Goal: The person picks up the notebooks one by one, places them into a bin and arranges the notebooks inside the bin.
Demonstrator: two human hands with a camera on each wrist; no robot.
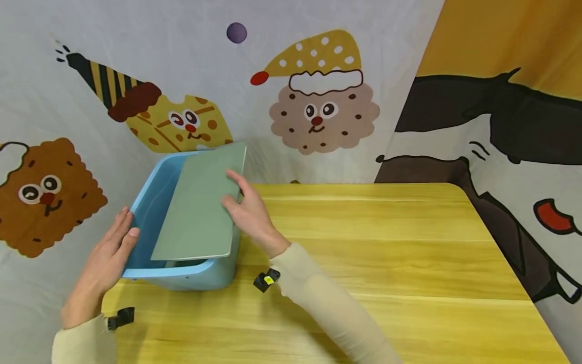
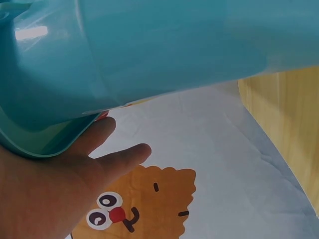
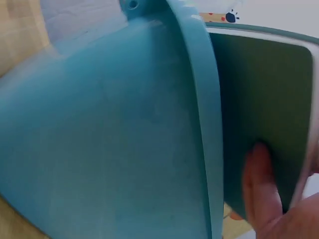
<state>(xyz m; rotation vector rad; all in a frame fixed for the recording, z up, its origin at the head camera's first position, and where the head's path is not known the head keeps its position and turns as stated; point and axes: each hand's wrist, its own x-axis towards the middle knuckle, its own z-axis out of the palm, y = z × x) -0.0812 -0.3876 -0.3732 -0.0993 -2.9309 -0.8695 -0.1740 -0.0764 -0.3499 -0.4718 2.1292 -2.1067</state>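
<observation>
A blue plastic bin stands at the left side of the table. Over its opening lies a thin, pale green rectangular board, slanted, with a gap along the bin's left side. My right hand grips the board's right edge; in the right wrist view, fingers lie against its darker green underside, beyond the bin's rim. My left hand rests at the bin's left rim with straight fingers. In the left wrist view, two extended fingers show beside the bin's wall.
The wooden table stretches to the right of the bin. Behind it hangs a white cloth printed with cartoon biscuits and cheese. Small black devices sit at both wrists.
</observation>
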